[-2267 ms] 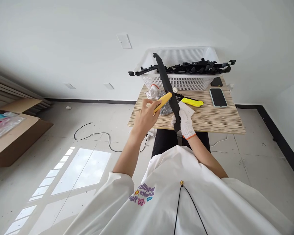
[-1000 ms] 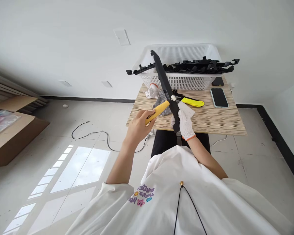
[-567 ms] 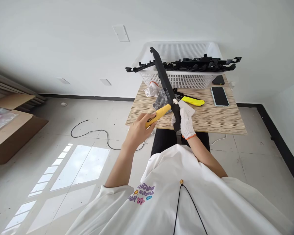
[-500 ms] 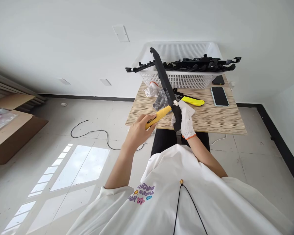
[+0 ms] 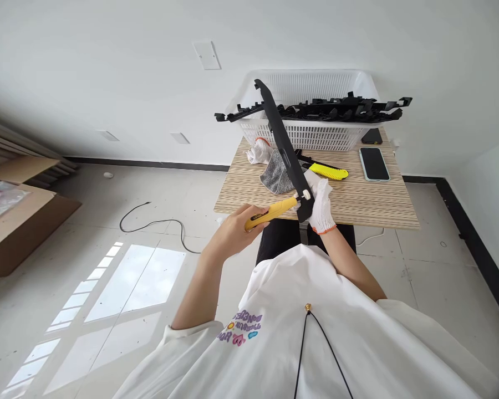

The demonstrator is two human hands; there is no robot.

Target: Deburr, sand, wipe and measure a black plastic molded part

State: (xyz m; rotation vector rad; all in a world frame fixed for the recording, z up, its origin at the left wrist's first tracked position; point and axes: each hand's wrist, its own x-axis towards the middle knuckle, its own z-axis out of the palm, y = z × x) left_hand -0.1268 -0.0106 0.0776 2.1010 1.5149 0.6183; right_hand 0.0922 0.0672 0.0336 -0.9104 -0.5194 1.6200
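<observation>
The left hand [image 5: 233, 233], fingers shut tight round the yellow knife [image 5: 270, 213], has slid it down the long black strip [image 5: 280, 141] to its low end, just beside the gloved right hand [image 5: 322, 202] gripping it over the table [image 5: 370, 205], so this edge looks done.

Yellow knife [image 5: 271, 212] against a black strip [image 5: 280, 144], mid-frame.
Bare left hand [image 5: 233, 235] grips the yellow knife; gloved right hand [image 5: 321, 205] holds the black strip's lower end.
</observation>
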